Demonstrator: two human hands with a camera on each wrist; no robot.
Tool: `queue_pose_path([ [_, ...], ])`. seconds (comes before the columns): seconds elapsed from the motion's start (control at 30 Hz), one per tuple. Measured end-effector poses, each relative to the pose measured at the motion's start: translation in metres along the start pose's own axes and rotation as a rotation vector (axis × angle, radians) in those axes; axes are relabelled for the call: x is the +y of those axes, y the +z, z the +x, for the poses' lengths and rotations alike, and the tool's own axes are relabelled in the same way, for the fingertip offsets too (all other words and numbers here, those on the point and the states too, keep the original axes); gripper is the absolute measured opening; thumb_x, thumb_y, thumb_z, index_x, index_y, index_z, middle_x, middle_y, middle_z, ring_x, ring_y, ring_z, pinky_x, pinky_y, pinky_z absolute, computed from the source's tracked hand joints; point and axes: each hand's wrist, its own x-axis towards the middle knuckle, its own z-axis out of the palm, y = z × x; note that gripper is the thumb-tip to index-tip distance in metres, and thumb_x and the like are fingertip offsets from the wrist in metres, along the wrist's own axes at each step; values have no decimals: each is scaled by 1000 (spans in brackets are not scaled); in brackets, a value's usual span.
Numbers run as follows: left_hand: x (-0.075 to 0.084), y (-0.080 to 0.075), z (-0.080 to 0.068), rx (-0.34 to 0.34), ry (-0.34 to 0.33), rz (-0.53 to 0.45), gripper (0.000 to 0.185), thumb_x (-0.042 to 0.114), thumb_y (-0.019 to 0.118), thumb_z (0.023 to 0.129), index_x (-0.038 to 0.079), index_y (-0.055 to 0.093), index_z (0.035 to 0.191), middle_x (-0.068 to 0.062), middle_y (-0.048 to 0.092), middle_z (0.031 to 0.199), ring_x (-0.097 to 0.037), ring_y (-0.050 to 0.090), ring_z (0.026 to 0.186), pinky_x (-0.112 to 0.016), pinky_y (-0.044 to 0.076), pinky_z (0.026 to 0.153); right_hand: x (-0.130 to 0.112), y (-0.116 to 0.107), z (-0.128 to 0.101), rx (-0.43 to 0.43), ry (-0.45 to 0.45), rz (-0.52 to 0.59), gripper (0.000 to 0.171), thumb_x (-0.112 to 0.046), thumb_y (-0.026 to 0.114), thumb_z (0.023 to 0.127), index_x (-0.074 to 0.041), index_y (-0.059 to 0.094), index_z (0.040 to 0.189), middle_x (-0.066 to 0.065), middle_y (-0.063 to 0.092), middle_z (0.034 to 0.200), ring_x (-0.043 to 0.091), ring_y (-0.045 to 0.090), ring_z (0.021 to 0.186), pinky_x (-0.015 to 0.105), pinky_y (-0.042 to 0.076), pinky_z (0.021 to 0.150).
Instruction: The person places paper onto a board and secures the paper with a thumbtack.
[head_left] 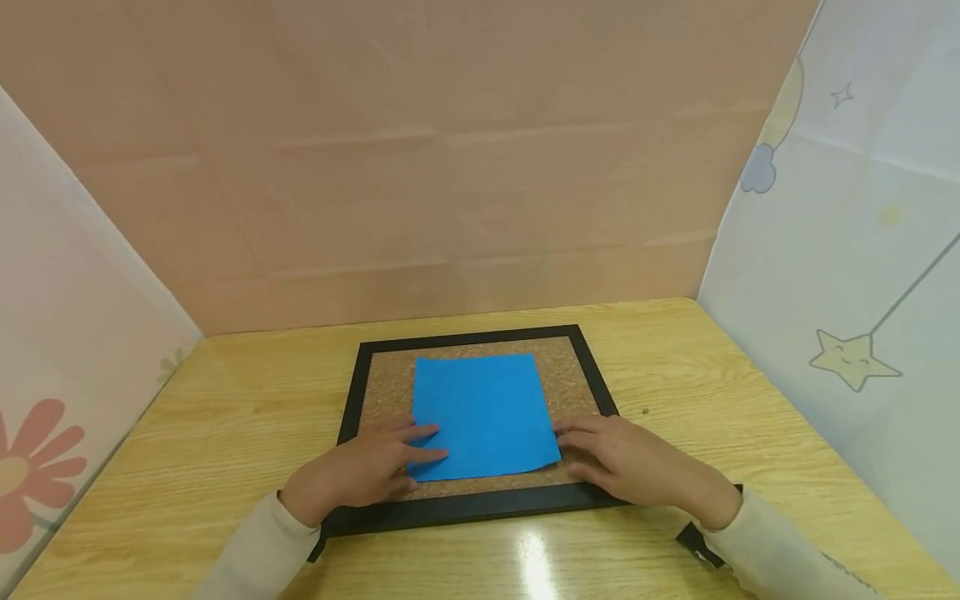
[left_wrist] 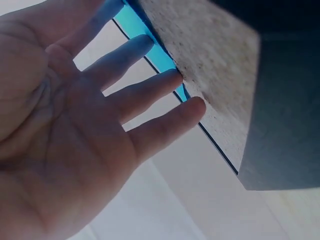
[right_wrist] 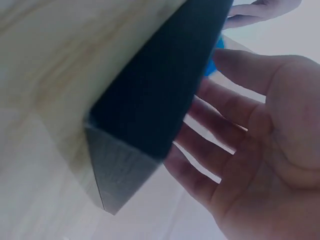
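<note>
A blue square of paper (head_left: 483,414) lies flat on a cork board with a black frame (head_left: 472,508) on the wooden table. My left hand (head_left: 375,471) rests flat at the paper's near left corner, straight fingers touching its edge. My right hand (head_left: 630,467) lies flat at the near right corner, fingertips at the paper's edge. In the left wrist view the open palm (left_wrist: 65,140) has its fingertips (left_wrist: 192,107) against the cork and the blue paper (left_wrist: 137,25). The right wrist view has the open hand (right_wrist: 250,150) beside the black frame (right_wrist: 160,90).
The wooden table (head_left: 225,433) is walled by a pink backdrop (head_left: 420,167) at the back, a flowered sheet (head_left: 45,333) at the left and a star-printed sheet (head_left: 847,275) at the right. Bare table surrounds the board on all sides.
</note>
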Motion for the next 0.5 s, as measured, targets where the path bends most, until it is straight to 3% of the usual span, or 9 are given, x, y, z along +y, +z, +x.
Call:
queue_pose_path([
  [0.07,0,-1,0,-10,-5,-14,50,18,70,94,20,57,143,-14,42,157,-47,35,145,-61,39,110,0,-1,-1,15,4,11,22,-26,63,99,-16,67,118,5,59,139,19,64,117,41,55,92],
  [0.2,0,0,-1,-26,-20,-40,51,18,69,94,20,56,143,-14,40,158,-47,33,146,-59,39,111,-3,-2,0,43,3,9,35,-25,65,97,-12,62,129,7,56,143,19,63,117,42,55,92],
  [0.27,0,0,-1,-34,-27,-55,51,19,70,94,20,56,143,-13,39,159,-47,32,146,-60,38,111,-4,-2,0,19,-37,-9,44,-25,63,99,-12,56,140,6,54,146,24,60,126,45,54,97],
  [0.4,1,-1,-1,-52,-39,-96,54,22,71,93,19,54,144,-14,37,160,-49,28,147,-62,34,113,-5,0,-3,-64,-146,-47,43,-23,54,104,-19,50,147,6,52,150,32,52,136,50,51,101],
  [0.5,1,-2,-2,-62,-40,-120,56,23,71,92,19,53,145,-15,35,160,-51,26,147,-63,32,113,-6,0,-5,-105,-165,-59,43,-23,47,107,-22,47,149,5,51,151,32,51,137,52,50,101],
])
